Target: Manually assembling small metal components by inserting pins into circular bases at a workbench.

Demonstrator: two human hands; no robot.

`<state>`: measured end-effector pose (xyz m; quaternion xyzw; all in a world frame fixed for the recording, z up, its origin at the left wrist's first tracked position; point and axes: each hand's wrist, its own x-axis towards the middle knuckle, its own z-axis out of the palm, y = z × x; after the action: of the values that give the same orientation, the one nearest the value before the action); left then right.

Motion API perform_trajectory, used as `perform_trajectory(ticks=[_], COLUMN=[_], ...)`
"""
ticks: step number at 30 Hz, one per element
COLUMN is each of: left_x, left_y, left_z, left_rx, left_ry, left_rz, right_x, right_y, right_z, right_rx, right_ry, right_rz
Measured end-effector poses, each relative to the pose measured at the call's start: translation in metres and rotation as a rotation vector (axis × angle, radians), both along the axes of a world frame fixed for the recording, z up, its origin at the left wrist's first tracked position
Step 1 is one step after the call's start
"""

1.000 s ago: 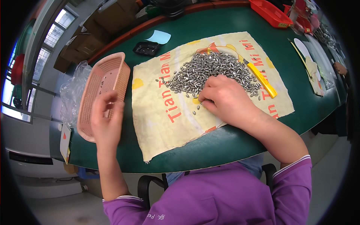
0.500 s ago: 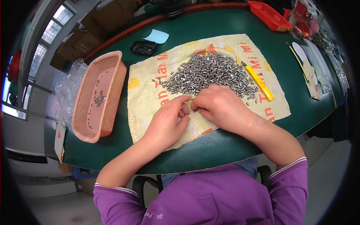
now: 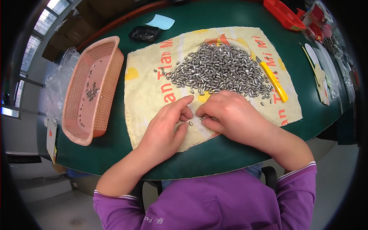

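Observation:
A large heap of small silvery, capsule-shaped metal pieces [image 3: 222,69] lies on a pale yellow printed cloth [image 3: 142,103]. My left hand [image 3: 163,124] rests on the cloth below the heap, its index finger stretched out and its thumb apart from the curled fingers. Just off its thumb tip is a single metal piece [image 3: 190,123], which seems to lie on the cloth. Facing it, my right hand [image 3: 230,113] is closed, thumb and fingers pinching a small metal piece [image 3: 202,118] that the fingertips partly cover.
Left of the cloth stands a pink perforated plastic basket [image 3: 101,115] with some metal pieces inside. A yellow utility knife [image 3: 275,82] lies right of the heap. Behind are a black tray [image 3: 145,33] and light-blue paper [image 3: 163,22]. A red tray [image 3: 283,15] sits at the far right.
My left thumb has drawn away from its fingers, and a metal piece now shows beside it. The right hand still pinches near the same spot. The view has shifted slightly.

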<state>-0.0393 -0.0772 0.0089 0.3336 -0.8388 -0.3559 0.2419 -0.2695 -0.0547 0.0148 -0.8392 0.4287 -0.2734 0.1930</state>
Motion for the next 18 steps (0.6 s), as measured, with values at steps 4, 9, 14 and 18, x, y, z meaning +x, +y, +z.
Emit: perform_trajectory(ticks=[4, 9, 14, 18], left_x=[-0.0006, -0.0010, -0.0021, -0.0023], left_y=[0.0036, 0.0040, 0.0054, 0.0048], left_z=[0.0016, -0.0036, -0.0006, -0.0007], left_rx=[0.006, -0.052, -0.032, -0.035], left_ry=[-0.038, -0.040, -0.016, -0.001], left_rz=[0.063, 0.018, 0.031, 0.026], right_x=[0.0038, 0.0064, 0.0017, 0.0009], right_y=[0.0038, 0.0049, 0.0057, 0.0071], right_z=[-0.0036, -0.0036, 0.0000, 0.0025], right_rx=[0.018, 0.025, 0.048, 0.062], right_ry=[-0.034, -0.074, -0.071, -0.049], right_rz=[-0.029, -0.046, -0.050, -0.049])
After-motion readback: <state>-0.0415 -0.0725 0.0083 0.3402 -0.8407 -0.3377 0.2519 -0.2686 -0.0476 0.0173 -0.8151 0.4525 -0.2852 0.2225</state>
